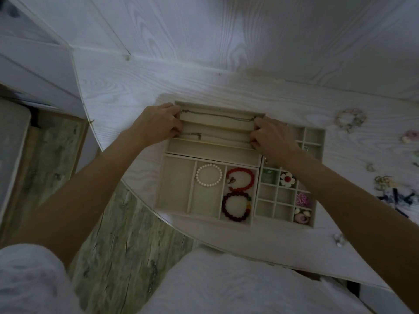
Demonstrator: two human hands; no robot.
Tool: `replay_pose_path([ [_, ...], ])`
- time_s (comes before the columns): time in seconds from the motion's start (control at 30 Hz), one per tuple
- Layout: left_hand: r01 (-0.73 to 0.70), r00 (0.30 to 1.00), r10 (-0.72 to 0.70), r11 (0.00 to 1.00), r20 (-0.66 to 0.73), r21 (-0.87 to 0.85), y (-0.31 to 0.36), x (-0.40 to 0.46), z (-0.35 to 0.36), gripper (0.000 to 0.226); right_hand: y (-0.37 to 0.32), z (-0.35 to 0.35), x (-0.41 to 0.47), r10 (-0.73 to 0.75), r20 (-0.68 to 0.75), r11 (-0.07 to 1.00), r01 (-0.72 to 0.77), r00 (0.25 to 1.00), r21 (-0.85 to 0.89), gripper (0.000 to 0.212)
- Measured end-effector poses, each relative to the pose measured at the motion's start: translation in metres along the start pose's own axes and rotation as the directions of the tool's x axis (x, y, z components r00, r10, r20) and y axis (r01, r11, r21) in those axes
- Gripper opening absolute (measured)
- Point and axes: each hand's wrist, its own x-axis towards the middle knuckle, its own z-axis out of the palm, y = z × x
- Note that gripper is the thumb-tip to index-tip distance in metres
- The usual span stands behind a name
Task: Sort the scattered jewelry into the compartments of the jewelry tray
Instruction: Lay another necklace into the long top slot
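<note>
Jewelry tray (172, 182): near section at table's curved near edge; pearl bracelet (208, 175) and two red bead bracelets (240, 180) inside.
Long-slot section (213, 148): just beyond; thin chain (217, 116) along its far slot.
Left hand (156, 124): fingers curled at chain's left end.
Right hand (272, 138): curled at right end.
Risk: chain snagging on a divider.
Room: open tabletop beyond; loose jewelry (350, 118) right of tray.
</note>
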Motion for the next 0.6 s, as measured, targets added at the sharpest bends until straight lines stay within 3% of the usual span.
replay_pose_path([
  [0.17, 0.015, 0.998, -0.014, 1.0, 0.067, -0.006, -0.002, 0.005, -0.002, 0.018, 0.001, 0.003, 0.004, 0.045, 0.025, 0.999, -0.046, 0.999, 0.025, 0.019],
  [0.33, 0.064, 0.995, -0.065, 0.998, 0.07, 0.021, -0.002, 0.007, -0.001, 0.013, -0.003, -0.001, 0.007, 0.052, 0.04, 0.996, -0.049, 0.998, -0.071, 0.005],
  [0.43, 0.078, 0.996, -0.08, 0.996, 0.033, 0.052, 0.002, 0.006, 0.001, 0.016, -0.007, -0.005, 0.005, 0.035, 0.046, 0.995, -0.031, 0.998, -0.091, 0.022],
  [0.6, 0.141, 0.99, -0.137, 0.985, -0.039, 0.096, 0.005, 0.003, 0.006, 0.011, -0.016, -0.01, -0.001, 0.08, 0.076, 0.991, -0.072, 0.994, -0.11, 0.03],
])
